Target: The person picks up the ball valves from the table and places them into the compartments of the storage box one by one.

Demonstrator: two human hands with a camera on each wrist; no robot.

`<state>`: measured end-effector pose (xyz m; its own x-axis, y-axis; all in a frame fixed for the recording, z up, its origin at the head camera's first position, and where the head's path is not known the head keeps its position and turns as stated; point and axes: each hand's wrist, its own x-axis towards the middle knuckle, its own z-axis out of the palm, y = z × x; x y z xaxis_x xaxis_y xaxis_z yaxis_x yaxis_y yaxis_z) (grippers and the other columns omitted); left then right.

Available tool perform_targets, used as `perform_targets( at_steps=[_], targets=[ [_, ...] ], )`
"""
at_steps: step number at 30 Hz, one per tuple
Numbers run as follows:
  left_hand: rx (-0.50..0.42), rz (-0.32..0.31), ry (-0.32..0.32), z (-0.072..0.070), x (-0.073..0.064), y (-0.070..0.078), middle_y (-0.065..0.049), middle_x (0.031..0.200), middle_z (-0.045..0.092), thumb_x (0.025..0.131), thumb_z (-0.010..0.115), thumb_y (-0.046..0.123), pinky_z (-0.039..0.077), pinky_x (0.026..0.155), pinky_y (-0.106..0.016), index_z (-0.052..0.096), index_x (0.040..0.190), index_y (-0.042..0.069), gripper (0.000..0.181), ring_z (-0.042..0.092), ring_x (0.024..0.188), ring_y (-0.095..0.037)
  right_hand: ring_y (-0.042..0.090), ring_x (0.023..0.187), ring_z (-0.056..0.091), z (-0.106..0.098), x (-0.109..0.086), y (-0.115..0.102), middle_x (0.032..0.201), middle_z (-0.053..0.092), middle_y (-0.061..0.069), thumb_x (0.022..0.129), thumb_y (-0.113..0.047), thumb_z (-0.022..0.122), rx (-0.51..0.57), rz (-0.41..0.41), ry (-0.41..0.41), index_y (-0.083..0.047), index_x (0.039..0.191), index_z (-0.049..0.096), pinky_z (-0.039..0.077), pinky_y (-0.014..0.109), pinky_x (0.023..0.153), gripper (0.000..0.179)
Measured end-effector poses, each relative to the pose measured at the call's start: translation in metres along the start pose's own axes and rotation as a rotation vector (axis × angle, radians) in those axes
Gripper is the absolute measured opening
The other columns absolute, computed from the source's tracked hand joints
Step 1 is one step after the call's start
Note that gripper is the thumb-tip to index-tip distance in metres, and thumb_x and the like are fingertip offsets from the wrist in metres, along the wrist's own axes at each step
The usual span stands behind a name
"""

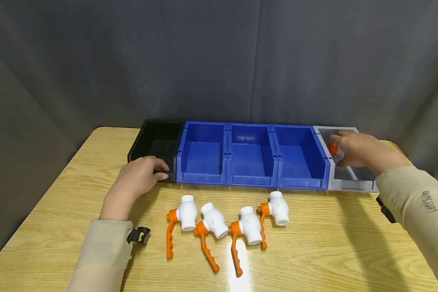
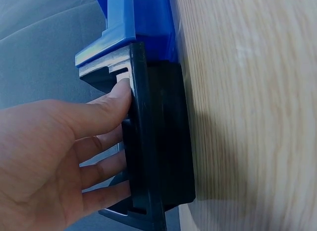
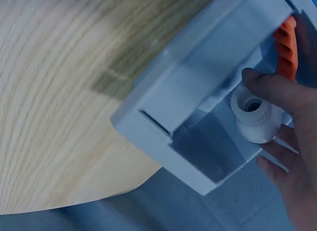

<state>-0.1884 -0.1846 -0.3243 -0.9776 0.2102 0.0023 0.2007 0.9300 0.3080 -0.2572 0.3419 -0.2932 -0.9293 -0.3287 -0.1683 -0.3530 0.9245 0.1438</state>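
My left hand (image 1: 140,174) is at the front of the black bin (image 1: 164,148); in the left wrist view its thumb lies on the bin's front rim (image 2: 141,117) and the fingers reach behind it. Inside the grey bin (image 1: 354,185), at the right end of the row, my right hand (image 1: 355,148) holds a white ball valve (image 3: 255,117) with an orange handle (image 3: 286,47). Several similar ball valves lie on the table: one at the left (image 1: 187,213), two in the middle (image 1: 215,220) (image 1: 250,225), one at the right (image 1: 279,208).
Three blue bins (image 1: 202,178) (image 1: 252,181) (image 1: 301,183) stand side by side between the black and grey bins. All sit towards the back of a wooden table (image 1: 306,251). A dark grey curtain (image 1: 211,61) hangs behind.
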Motion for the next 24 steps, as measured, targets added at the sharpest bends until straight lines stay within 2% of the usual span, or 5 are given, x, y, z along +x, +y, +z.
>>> perform_targets(
  at_steps=[5, 10, 17, 20, 24],
  targets=[
    [0.002, -0.004, -0.006, 0.002, 0.001, 0.002, -0.013, 0.108, 0.070, 0.093, 0.070, 0.019, 0.049, 0.087, -0.053, 0.074, 0.109, 0.010, 0.019, 0.063, 0.100, -0.032, 0.053, 0.109, 0.055, 0.008, 0.001, -0.002, 0.121, 0.056, 0.034, 0.069, -0.016, 0.088, -0.006, -0.011, -0.012, 0.008, 0.126, 0.056, 0.043, 0.068, 0.090, 0.069],
    [0.004, -0.006, 0.000, 0.003, 0.002, 0.002, -0.013, 0.108, 0.070, 0.093, 0.071, 0.020, 0.049, 0.088, -0.053, 0.074, 0.110, 0.010, 0.020, 0.063, 0.101, -0.033, 0.055, 0.112, 0.053, 0.012, 0.002, -0.004, 0.126, 0.053, 0.037, 0.072, -0.012, 0.083, -0.013, -0.007, -0.031, 0.012, 0.129, 0.053, 0.042, 0.067, 0.092, 0.070],
    [0.008, -0.012, -0.001, 0.004, 0.001, 0.001, -0.013, 0.108, 0.070, 0.093, 0.071, 0.020, 0.050, 0.087, -0.052, 0.075, 0.109, 0.010, 0.019, 0.063, 0.100, -0.032, 0.051, 0.102, 0.059, 0.017, 0.003, -0.002, 0.115, 0.058, 0.034, 0.071, -0.009, 0.079, -0.027, -0.044, -0.002, 0.014, 0.125, 0.054, 0.048, 0.063, 0.085, 0.063],
    [0.007, -0.014, 0.000, 0.004, 0.000, 0.001, -0.013, 0.107, 0.069, 0.093, 0.071, 0.020, 0.050, 0.086, -0.052, 0.075, 0.108, 0.010, 0.019, 0.063, 0.098, -0.032, 0.050, 0.098, 0.061, 0.019, 0.003, -0.003, 0.109, 0.061, 0.030, 0.074, -0.007, 0.074, -0.024, -0.047, 0.000, 0.013, 0.124, 0.055, 0.049, 0.063, 0.082, 0.057],
    [0.007, -0.020, -0.002, 0.002, -0.002, 0.001, -0.013, 0.107, 0.069, 0.093, 0.072, 0.020, 0.050, 0.086, -0.052, 0.075, 0.108, 0.010, 0.019, 0.063, 0.098, -0.032, 0.049, 0.098, 0.061, 0.021, 0.002, -0.003, 0.109, 0.061, 0.030, 0.078, -0.006, 0.069, -0.023, -0.037, -0.013, 0.013, 0.124, 0.055, 0.049, 0.063, 0.082, 0.051]
  ],
)
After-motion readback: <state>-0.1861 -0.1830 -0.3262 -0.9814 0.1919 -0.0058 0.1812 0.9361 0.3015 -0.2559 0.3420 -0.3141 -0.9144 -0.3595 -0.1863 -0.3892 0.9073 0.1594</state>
